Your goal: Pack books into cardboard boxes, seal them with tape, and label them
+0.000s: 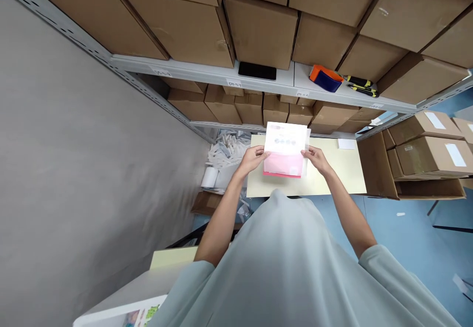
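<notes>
A flat white-and-pink packet (284, 152) with a clear plastic edge on its right is held up over the pale yellow tabletop (340, 169). My left hand (255, 157) grips its left edge, with the thumb on the front and the fingers folded behind. On the opposite edge, my right hand (315, 157) pinches the packet and its clear wrap in the same way. Faint print and a row of small round marks show on the white upper part; the lower part is pink. The back of the packet is hidden.
Shelves with cardboard boxes (260, 29) rise in front. On the shelf edge lie a black phone (257, 71), an orange-and-blue object (326, 78) and yellow-black cutters (362, 90). White scraps (227, 149) heap at left beside a grey wall (92, 145). An open carton (377, 164) stands right.
</notes>
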Motion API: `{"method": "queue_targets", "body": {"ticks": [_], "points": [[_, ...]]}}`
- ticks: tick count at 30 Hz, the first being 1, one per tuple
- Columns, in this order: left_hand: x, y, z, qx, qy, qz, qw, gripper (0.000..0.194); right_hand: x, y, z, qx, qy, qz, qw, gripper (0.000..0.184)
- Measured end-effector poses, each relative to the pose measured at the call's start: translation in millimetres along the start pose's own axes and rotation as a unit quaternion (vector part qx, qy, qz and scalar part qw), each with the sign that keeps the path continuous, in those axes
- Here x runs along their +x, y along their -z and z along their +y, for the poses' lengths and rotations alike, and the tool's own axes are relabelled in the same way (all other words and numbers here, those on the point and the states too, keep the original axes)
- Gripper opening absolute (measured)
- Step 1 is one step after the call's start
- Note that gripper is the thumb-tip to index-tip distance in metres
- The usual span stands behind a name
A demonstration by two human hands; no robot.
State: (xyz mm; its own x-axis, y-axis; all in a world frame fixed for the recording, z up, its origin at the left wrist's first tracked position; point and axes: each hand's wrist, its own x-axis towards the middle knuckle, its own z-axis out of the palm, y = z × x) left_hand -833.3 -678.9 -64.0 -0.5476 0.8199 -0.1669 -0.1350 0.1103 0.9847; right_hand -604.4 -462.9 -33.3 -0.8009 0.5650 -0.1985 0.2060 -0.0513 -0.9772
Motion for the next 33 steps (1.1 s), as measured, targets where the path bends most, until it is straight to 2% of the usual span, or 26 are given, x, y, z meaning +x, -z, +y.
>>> {"method": "queue_targets", "body": {"ticks": [3, 6, 9, 12, 15, 17, 18, 20, 22, 24, 27, 29, 33], "points": [[2.7, -1.7, 0.5, -0.032, 0.031, 0.01, 0.999, 0.053, 10.6, -0.8, 9.3, 0.011, -0.023, -0.005, 1.0, 0.061], [-4.1, -19.7, 17.8, 0.01, -0.008, 0.058, 0.998, 0.043, 28.3, -8.0, 22.9, 0.039, -0.063, 0.013, 0.997, 0.061], [-17.3, -58.9, 45.2, 0.149, -0.066, 0.065, 0.985, 0.023, 49.4, -26.5, 35.7, 0.106, -0.106, 0.017, 0.989, 0.058], [-29.9, -107.8, 64.3, 0.27, -0.085, 0.038, 0.958, 0.025, 63.9, -51.9, 43.8, 0.162, -0.108, -0.03, 0.981, 0.053], [-37.9, -144.8, 64.6, 0.329, -0.075, -0.008, 0.941, 0.037, 70.2, -70.7, 50.4, 0.16, -0.084, -0.051, 0.982, 0.046], [-39.3, -151.4, 56.6, 0.329, -0.068, -0.024, 0.941, 0.04, 74.0, -73.1, 57.0, 0.16, -0.096, -0.05, 0.981, 0.043], [-38.2, -147.2, 50.8, 0.319, -0.066, -0.023, 0.945, 0.039, 76.4, -70.8, 61.4, 0.164, -0.109, -0.05, 0.979, 0.042], [-31.5, -122.9, 35.4, 0.293, -0.052, 0.005, 0.955, 0.035, 81.1, -60.7, 72.1, 0.173, -0.144, -0.045, 0.973, 0.042], [-19.5, -81.3, 13.2, 0.278, -0.013, 0.063, 0.958, 0.033, 84.5, -48.5, 84.4, 0.18, -0.184, -0.03, 0.966, 0.041], [-5.5, -33.3, -15.7, 0.265, 0.059, 0.13, 0.954, 0.032, 86.7, -41.7, 97.0, 0.183, -0.227, -0.009, 0.956, 0.042], [13.1, 23.2, -62.7, 0.198, 0.181, 0.161, 0.95, 0.022, 92.9, -50.9, 114.4, 0.143, -0.277, 0.027, 0.95, 0.045], [23.5, 41.4, -88.4, 0.184, 0.229, 0.172, 0.94, 0.017, 101.8, -66.9, 125.1, 0.099, -0.299, 0.058, 0.947, 0.045], [45.3, 48.5, -118.3, 0.202, 0.247, 0.189, 0.929, 0.015, 126.6, -94.3, 146.4, 0.056, -0.313, 0.103, 0.942, 0.038]]}}
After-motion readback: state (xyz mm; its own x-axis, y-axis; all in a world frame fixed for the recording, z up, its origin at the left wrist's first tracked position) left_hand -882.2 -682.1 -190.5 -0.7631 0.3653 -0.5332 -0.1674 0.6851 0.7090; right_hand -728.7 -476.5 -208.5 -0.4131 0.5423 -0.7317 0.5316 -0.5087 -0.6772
